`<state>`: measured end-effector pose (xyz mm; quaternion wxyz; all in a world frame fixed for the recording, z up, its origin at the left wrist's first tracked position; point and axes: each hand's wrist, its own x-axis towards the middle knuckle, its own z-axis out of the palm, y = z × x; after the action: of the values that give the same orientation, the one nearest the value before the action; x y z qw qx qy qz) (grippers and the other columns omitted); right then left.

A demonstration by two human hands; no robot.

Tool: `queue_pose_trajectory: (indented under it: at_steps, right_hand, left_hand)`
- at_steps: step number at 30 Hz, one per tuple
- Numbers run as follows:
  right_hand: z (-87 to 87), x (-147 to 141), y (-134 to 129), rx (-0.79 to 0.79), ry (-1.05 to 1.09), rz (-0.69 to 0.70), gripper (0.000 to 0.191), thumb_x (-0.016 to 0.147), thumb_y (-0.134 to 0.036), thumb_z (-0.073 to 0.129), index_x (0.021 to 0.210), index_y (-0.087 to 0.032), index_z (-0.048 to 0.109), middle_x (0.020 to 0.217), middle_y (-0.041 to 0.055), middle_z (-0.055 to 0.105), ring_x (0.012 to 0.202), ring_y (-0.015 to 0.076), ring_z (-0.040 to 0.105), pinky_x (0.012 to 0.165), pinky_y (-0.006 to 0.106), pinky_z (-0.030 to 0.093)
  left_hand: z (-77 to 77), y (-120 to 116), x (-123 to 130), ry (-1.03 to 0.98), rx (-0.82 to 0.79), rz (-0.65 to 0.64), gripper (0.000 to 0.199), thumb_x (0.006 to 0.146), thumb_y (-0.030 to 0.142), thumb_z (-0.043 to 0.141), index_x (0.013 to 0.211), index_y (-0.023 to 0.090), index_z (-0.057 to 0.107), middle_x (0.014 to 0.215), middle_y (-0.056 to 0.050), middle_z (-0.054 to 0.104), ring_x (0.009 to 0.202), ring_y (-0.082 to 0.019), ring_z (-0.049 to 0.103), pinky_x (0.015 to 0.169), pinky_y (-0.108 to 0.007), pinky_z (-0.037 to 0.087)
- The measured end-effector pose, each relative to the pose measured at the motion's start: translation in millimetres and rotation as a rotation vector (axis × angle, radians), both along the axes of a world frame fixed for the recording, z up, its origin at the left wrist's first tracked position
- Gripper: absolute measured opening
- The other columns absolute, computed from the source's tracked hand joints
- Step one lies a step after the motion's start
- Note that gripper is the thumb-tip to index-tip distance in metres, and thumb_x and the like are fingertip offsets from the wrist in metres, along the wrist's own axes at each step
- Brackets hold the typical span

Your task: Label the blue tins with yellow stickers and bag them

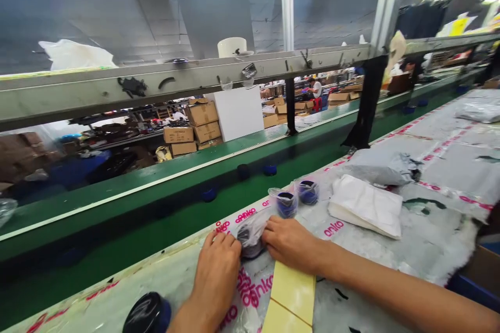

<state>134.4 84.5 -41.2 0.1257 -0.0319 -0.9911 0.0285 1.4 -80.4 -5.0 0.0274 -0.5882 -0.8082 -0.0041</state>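
Plastic-wrapped jar (250, 239) sits btwn L grip (216, 281) & R grip (291, 243), both clenched on it.

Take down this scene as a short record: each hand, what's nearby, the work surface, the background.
left hand: holding wrapped dark jar in clear plastic
right hand: holding same jar's wrap
nearby: two bagged blue-dark jars; cream label strip; folded white packet
surface: pink-printed plastic sheet
background: green conveyor; cardboard boxes; co-worker
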Motion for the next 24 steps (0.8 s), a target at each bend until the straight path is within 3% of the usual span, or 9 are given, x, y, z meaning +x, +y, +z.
queue_pose_trajectory:
  at_steps: [3, 7, 11, 17, 21, 24]
  right_hand:
    - [10.8, -3.4, -2.8, -0.123, -0.019, -0.045, 0.018, 0.091, -0.012, 0.054, 0.095, -0.016, 0.072, 0.101, 0.0101, 0.072, 0.098, 0.0244, 0.065, 0.079, 0.032, 0.048]
    - [12.6, -8.3, 0.2, -0.285, 0.003, -0.102, 0.018, 0.088, -0.013, 0.059, 0.097, -0.017, 0.074, 0.103, 0.0083, 0.072, 0.101, 0.0234, 0.067, 0.084, 0.031, 0.048]
    - [3.1, -13.5, 3.6, -0.361, 0.0, -0.184, 0.024, 0.083, -0.008, 0.058, 0.098, -0.015, 0.075, 0.101, 0.0083, 0.074, 0.095, 0.0222, 0.069, 0.082, 0.029, 0.047]
    - [6.4, -5.6, -3.0, -0.203, -0.048, -0.159, 0.024, 0.086, -0.012, 0.051, 0.095, -0.014, 0.073, 0.105, 0.0122, 0.072, 0.1, 0.0262, 0.066, 0.081, 0.033, 0.048]
    - [5.0, 3.8, -15.2, -0.186, 0.033, -0.117, 0.033, 0.084, -0.014, 0.055, 0.114, -0.012, 0.069, 0.123, 0.0129, 0.067, 0.113, 0.0285, 0.058, 0.094, 0.039, 0.048]
    - [-3.0, 4.2, -20.0, -0.16, 0.032, -0.084, 0.025, 0.085, -0.017, 0.057, 0.103, -0.011, 0.072, 0.132, 0.0145, 0.064, 0.119, 0.0315, 0.054, 0.101, 0.044, 0.045]
  left_hand:
    - [-0.7, -0.4, -4.8, -0.002, 0.04, 0.03, 0.025, 0.092, 0.01, 0.046, 0.091, 0.018, 0.07, 0.109, -0.009, 0.071, 0.111, -0.027, 0.062, 0.108, -0.046, 0.037]
    - [-1.2, -2.3, -10.6, -0.024, 0.097, 0.103, 0.019, 0.088, 0.009, 0.052, 0.086, 0.02, 0.068, 0.1, -0.004, 0.072, 0.1, -0.022, 0.065, 0.094, -0.038, 0.045]
    - [-2.7, -0.3, -3.8, -0.012, 0.103, 0.146, 0.023, 0.084, 0.006, 0.051, 0.086, 0.018, 0.07, 0.099, -0.008, 0.074, 0.103, -0.028, 0.066, 0.098, -0.046, 0.044]
    - [0.5, 1.0, 4.7, 0.006, 0.048, 0.11, 0.027, 0.086, 0.005, 0.049, 0.096, 0.012, 0.073, 0.11, -0.014, 0.073, 0.115, -0.033, 0.062, 0.114, -0.055, 0.033]
    - [-2.6, 0.9, -0.3, -0.004, 0.024, 0.067, 0.027, 0.088, 0.007, 0.048, 0.096, 0.013, 0.074, 0.111, -0.014, 0.072, 0.118, -0.033, 0.06, 0.117, -0.055, 0.029]
    - [-6.4, 0.0, -5.0, -0.025, 0.022, 0.029, 0.028, 0.089, 0.006, 0.046, 0.093, 0.013, 0.073, 0.11, -0.013, 0.071, 0.118, -0.031, 0.06, 0.119, -0.054, 0.024]
